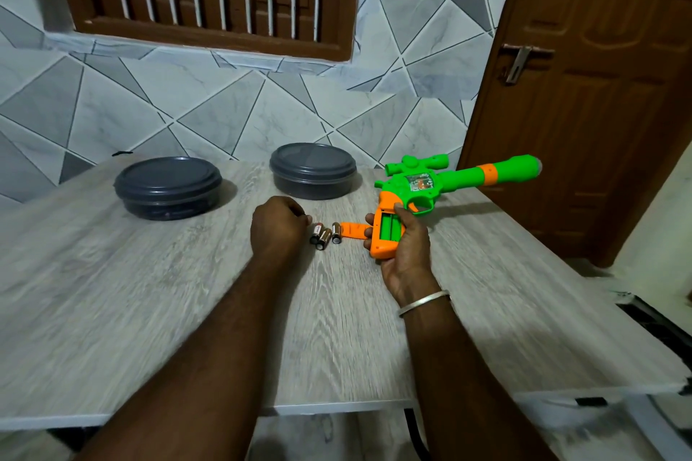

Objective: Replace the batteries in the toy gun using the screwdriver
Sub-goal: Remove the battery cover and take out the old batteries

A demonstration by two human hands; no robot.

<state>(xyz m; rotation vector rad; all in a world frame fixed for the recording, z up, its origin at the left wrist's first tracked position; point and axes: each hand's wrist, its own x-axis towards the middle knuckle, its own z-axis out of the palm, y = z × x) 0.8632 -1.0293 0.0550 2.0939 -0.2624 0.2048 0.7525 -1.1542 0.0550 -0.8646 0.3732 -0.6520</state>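
Observation:
A green and orange toy gun is held above the table, barrel pointing right. My right hand grips its orange handle, whose battery compartment lies open and looks empty. An orange compartment cover lies flat on the table just left of the handle. Three batteries lie close together beside the cover. My left hand rests on the table with curled fingers right next to the batteries; whether it holds anything is hidden. No screwdriver is in view.
Two dark round lidded containers stand at the back of the wooden table, one on the left, one in the middle. A tiled wall is behind them, a brown door to the right. The table's right edge is close to the gun.

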